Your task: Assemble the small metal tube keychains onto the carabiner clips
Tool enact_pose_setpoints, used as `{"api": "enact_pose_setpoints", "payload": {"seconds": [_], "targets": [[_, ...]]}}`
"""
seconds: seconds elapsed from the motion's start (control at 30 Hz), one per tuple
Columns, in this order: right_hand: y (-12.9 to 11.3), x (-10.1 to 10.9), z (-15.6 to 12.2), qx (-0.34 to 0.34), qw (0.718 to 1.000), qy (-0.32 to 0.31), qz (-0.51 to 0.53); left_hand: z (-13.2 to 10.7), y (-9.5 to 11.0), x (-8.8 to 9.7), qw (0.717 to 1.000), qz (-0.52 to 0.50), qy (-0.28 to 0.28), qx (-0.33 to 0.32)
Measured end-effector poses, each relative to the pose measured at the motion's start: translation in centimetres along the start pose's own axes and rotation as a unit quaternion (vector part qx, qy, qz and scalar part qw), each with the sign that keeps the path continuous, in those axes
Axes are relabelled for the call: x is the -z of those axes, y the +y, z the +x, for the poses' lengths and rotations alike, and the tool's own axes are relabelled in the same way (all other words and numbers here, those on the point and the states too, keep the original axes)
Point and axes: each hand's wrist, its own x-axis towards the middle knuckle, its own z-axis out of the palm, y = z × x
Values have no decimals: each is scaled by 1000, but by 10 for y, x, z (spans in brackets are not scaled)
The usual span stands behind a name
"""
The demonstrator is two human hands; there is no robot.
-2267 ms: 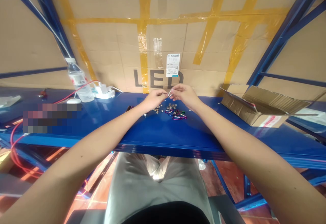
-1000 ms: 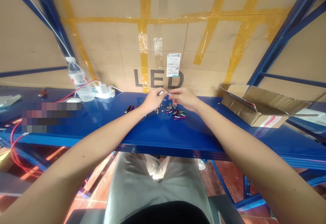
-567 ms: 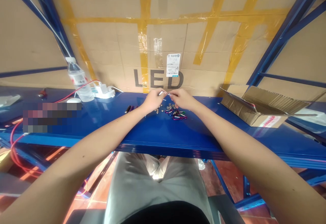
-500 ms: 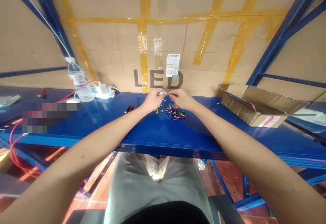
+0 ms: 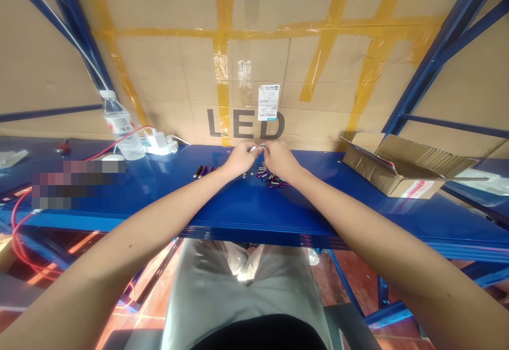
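Head view: what do the two hands have between them?

— Left hand (image 5: 240,159) has its grip pinching a small silvery piece (image 5: 253,148). Right hand (image 5: 281,160) seems to pinch a pale loop (image 5: 262,146) just beside it. Both are held up over the bench (image 5: 258,209), toward its far edge and roughly midway between its ends.

— Joined yet?

— I can't tell; the spot where they'd meet is too small to make out. My guess is partway, since both hands are busy on it.

— And what's left?

— Plenty of loose parts, I'd judge. Brassy fittings (image 5: 244,175) lie scattered just beside the left hand, on the side toward the bench's front edge. Coloured carabiners (image 5: 274,183) are heaped by the right hand, partly hidden by it. Tubes (image 5: 198,172), dark and purple, lie side by side nearer the bench's left end.

— Anything finished?

— Nothing I could single out. There's a flapped carton (image 5: 368,172) toward the bench's right end, but I can't make out whether anything is in it, so how many are done stays unknown.
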Motion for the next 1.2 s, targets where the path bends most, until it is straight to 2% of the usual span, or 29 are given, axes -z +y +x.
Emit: {"api": "enact_pose_setpoints", "payload": {"seconds": [0.2,0.33,0.47,0.6,0.73,0.8,0.87,0.93,1.0,1.1,1.2], "targets": [[-5,6,-2,-19,996,-42,-72,-1,2,2,1000,9,-18,15],[-4,7,-1,-14,997,-45,-64,-1,3,5,999,12,-34,18],[2,12,2,-54,994,-71,60,1,0,8,999,5,-32,38],[17,29,6,-111,973,-102,175,5,-4,15,998,-9,-14,55],[33,41,5,-61,939,-287,178,7,-6,20,998,-20,-5,62],[36,41,4,-43,931,-327,155,6,-5,20,997,-38,-16,69],[36,39,4,-39,932,-340,120,4,-3,19,994,-63,-36,78],[35,38,4,-29,937,-337,87,3,-2,17,991,-89,-55,87],[35,38,6,-3,949,-307,70,2,0,17,986,-113,-69,99],[37,38,9,29,975,-203,88,1,1,16,979,-146,-84,113],[36,34,10,48,979,-116,161,0,2,16,972,-174,-95,126]]}}
